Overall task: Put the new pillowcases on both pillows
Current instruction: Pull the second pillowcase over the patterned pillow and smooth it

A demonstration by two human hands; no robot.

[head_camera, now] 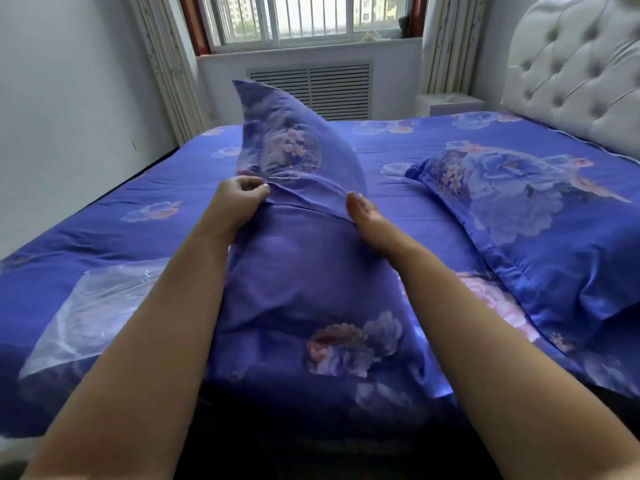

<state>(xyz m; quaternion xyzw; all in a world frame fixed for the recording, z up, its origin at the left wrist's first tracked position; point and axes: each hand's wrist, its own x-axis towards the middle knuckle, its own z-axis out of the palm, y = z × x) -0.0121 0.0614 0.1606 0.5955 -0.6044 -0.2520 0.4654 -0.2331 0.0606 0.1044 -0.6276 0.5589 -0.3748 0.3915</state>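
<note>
Two bare hands out in front, both at a pillow [304, 271] stood on end at the near edge of the bed [104, 216]. Pillow already inside a blue flowered pillowcase [287, 143], the loose top of it standing up in a point above the hands. Left hand [239, 199] curled, fingers and thumb pinching a fold of the pillowcase at its left side. Right hand [363, 213] laid against the right side of the same cloth, fingers together and fairly straight, fingertips [354, 196] touching the fabric; no way to tell whether the thumb hooks under the edge. A seam or flap line running slantwise between the two hands.

To the right, a second pillow [540, 216] lying flat on the bed near the headboard [571, 77], covered in matching blue flowered cloth with a wide flat border. Headboard pale and tufted. At the left on the bedcover, a clear plastic bag [93, 306], flat and crinkled. Beyond the bed, a window [311, 15] with bars, a slatted radiator cover [332, 88] beneath it, curtains [166, 57] at either side.
</note>
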